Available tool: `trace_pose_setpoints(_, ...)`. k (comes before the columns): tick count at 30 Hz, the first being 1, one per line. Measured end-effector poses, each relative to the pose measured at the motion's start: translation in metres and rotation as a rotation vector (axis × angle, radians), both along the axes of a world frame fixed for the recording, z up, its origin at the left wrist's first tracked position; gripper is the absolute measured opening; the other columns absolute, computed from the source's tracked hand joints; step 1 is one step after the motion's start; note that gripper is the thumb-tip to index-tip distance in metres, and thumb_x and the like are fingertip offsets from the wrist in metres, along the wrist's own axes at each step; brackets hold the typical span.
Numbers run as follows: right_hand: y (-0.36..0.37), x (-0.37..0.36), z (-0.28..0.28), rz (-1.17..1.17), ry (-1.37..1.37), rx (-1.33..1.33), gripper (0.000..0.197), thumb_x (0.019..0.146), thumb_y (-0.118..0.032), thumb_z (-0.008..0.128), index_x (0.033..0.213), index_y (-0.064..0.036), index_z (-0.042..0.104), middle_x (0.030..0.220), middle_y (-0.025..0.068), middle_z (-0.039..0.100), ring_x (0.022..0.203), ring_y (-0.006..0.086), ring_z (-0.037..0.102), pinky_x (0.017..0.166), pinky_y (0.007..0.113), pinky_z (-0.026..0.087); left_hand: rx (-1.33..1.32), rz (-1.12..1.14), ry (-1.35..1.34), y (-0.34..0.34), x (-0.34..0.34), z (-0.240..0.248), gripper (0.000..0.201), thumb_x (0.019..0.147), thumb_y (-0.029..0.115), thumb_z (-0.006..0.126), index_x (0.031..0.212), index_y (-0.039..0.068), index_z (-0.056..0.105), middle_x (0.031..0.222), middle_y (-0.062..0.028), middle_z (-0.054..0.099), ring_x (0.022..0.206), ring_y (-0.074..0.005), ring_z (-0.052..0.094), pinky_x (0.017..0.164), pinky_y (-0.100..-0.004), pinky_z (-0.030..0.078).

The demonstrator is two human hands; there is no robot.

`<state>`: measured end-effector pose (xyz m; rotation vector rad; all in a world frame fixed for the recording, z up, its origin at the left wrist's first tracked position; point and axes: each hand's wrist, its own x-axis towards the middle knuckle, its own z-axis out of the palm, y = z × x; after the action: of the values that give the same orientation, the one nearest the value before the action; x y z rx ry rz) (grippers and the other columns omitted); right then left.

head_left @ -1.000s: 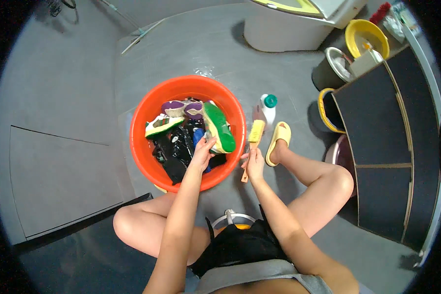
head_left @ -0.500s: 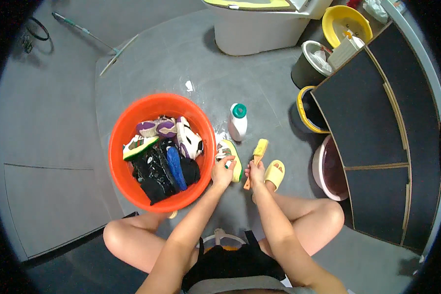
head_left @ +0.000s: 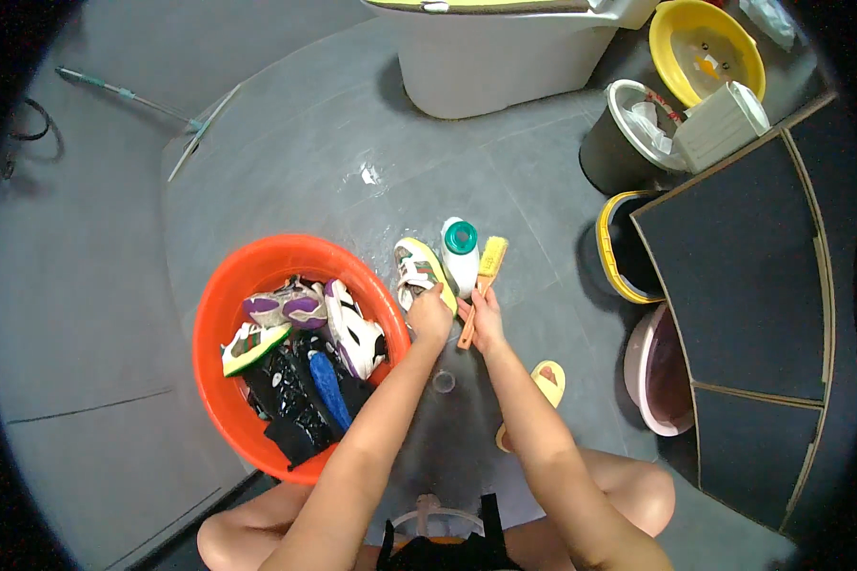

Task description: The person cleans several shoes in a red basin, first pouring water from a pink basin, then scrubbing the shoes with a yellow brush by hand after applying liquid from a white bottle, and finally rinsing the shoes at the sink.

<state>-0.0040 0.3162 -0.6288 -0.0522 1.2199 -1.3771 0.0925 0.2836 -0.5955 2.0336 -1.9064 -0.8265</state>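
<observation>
Head view: we look down at a wet grey floor (head_left: pixel 305 162), and we take the orange basin (head_left: pixel 221 328) as our landmark.
Left hand: our left hand (head_left: pixel 430 319) sits just right of the basin rim, fingers closed around the heel of a white sneaker with a yellow-green sole (head_left: pixel 419 274).
Sneaker: it is outside the basin, just to its right, toe pointing away from us; whether it rests on the floor we cannot tell.
Right hand: our right hand (head_left: pixel 487 322) is right of the basin, just beyond the left hand, closed around the handle of an orange scrub brush (head_left: pixel 486 271).
Brush: its yellow bristle head lies further from us than the hand, angled up and to the right, just beside the bottle.
Bottle: a white bottle with a green cap (head_left: pixel 461 255) lies between the sneaker and the brush, right of the basin.
Basin contents: several shoes, among them 1 purple and white pair (head_left: pixel 286 306), 1 white sneaker (head_left: pixel 357 333) against the right wall, and dark ones below them.
Further right of the basin: a yellow slipper (head_left: pixel 548 379) on our foot, a dark bin with a yellow rim (head_left: pixel 611 249), a pink tub (head_left: pixel 649 381).
Beyond the basin: a white toilet base (head_left: pixel 495 57) and a long-handled tool (head_left: pixel 129 95) lying on the floor.
</observation>
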Motion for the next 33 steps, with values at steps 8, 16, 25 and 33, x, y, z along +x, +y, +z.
trace_pose_setpoints(8,-0.063,-0.006,-0.027,0.046,0.310,0.096,0.020,0.084,-0.021,0.048,0.098,-0.0061,0.049,0.079,0.0035,0.052,0.060,0.0125,0.053,0.048,0.021,0.045,-0.212,-0.199,0.067,-0.055,0.006,-0.041,0.043,0.068,-0.002,0.047,0.110,0.006,0.049,0.113,-0.0226,0.042,0.104,-0.0377,0.042,0.088,-0.0395,0.036)
trace_pose_setpoints(16,0.032,-0.016,-0.070,-0.061,0.468,0.163,0.028,0.082,-0.018,0.051,0.102,0.0014,0.048,0.083,0.0044,0.055,0.064,0.0108,0.053,0.060,0.021,0.045,-0.152,-0.224,0.362,0.036,0.003,0.004,0.027,0.071,0.004,0.050,0.098,0.004,0.054,0.114,-0.0209,0.042,0.105,-0.0344,0.043,0.090,-0.0364,0.034)
trace_pose_setpoints(25,0.202,-0.030,0.006,-0.371,0.295,0.272,0.021,0.076,-0.011,0.048,0.095,-0.0024,0.052,0.080,0.0070,0.056,0.069,0.0171,0.055,0.061,0.027,0.044,-0.095,-0.322,0.406,0.154,-0.006,0.076,0.020,0.071,0.001,0.051,0.089,0.004,0.058,0.090,-0.0139,0.053,0.076,-0.0244,0.056,0.070,-0.0315,0.045)
trace_pose_setpoints(33,0.264,-0.117,0.082,-0.318,0.717,0.692,0.039,0.069,-0.009,0.049,0.107,-0.0031,0.048,0.102,0.0165,0.054,0.094,0.0319,0.051,0.080,0.036,0.040,0.089,-0.486,0.428,0.236,-0.073,0.124,0.021,0.072,0.007,0.050,0.091,0.006,0.060,0.080,-0.0123,0.059,0.070,-0.0193,0.058,0.066,-0.0284,0.045)
